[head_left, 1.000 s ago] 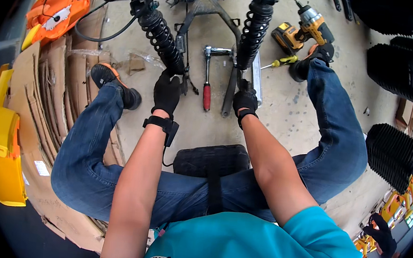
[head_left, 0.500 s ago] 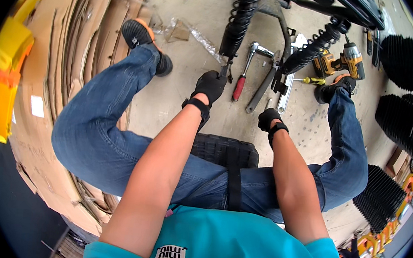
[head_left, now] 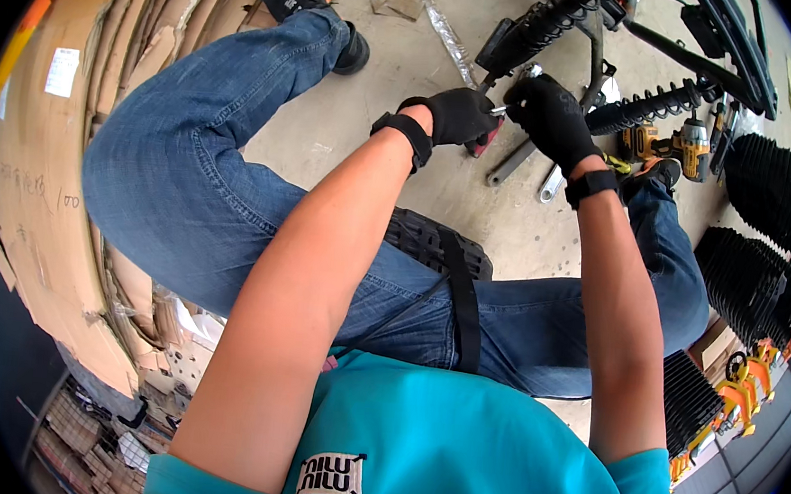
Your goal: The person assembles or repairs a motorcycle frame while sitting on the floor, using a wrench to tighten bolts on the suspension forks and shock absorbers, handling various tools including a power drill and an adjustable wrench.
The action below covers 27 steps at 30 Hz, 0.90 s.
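My left hand (head_left: 462, 117), in a black glove, is closed around the lower end of a black coil-spring shock absorber (head_left: 548, 31), which slants down from a black vehicle frame (head_left: 707, 72). My gloved right hand (head_left: 557, 120) is close beside it, fingers pinched on a small silvery bolt (head_left: 499, 110). The bolt points toward the shock's lower end; whether it touches is unclear. Fingers hide most of that end. Beneath my hands lies a ratchet wrench with a red handle (head_left: 484, 141), largely covered. A grey-handled tool (head_left: 512, 163) and a silver wrench (head_left: 551, 184) lie beside it.
A second shock absorber (head_left: 652, 108) slants to the right. A yellow-and-black cordless drill (head_left: 691, 147) stands beyond my right foot. Stacked cardboard (head_left: 66, 206) lines the left, black ribbed parts (head_left: 773, 183) the right. Clear plastic wrap (head_left: 449, 38) lies on the concrete floor.
My right hand has moved up and left with the bolt, over to my left hand. The view has shifted; the shock absorber in my left hand now slants more.
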Tool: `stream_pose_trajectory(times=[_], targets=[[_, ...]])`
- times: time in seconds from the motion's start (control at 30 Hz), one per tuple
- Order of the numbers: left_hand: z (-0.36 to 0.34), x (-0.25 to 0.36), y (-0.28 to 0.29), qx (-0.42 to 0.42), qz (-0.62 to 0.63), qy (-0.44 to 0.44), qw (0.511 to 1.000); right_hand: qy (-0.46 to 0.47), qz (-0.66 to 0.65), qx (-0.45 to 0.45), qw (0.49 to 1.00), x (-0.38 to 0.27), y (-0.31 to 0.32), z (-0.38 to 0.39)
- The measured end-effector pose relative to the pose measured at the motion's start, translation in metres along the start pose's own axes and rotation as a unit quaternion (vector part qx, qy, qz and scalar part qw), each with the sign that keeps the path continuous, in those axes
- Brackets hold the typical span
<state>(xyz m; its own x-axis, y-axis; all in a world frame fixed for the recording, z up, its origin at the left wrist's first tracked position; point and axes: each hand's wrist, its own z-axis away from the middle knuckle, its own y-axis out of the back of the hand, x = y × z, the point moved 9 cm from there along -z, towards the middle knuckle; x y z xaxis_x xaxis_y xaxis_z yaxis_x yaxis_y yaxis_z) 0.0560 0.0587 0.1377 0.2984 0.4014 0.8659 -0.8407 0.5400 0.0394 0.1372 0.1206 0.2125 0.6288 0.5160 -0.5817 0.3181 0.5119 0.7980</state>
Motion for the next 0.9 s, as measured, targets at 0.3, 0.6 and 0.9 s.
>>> stream_pose_trajectory(times=[0.3,0.6,0.9], targets=[[-0.008,-0.066,0.072,0.184,-0.038,0.12,0.975,-0.269,-0.37,0.054,0.887,0.06,-0.065,0.028],[-0.015,-0.032,0.077,0.226,-0.146,0.131,0.954,-0.374,-0.35,-0.009,0.859,0.102,-0.118,0.086],[-0.005,-0.001,0.093,0.26,-0.228,0.149,0.926,-0.395,-0.359,-0.013,0.846,0.109,-0.129,0.093]])
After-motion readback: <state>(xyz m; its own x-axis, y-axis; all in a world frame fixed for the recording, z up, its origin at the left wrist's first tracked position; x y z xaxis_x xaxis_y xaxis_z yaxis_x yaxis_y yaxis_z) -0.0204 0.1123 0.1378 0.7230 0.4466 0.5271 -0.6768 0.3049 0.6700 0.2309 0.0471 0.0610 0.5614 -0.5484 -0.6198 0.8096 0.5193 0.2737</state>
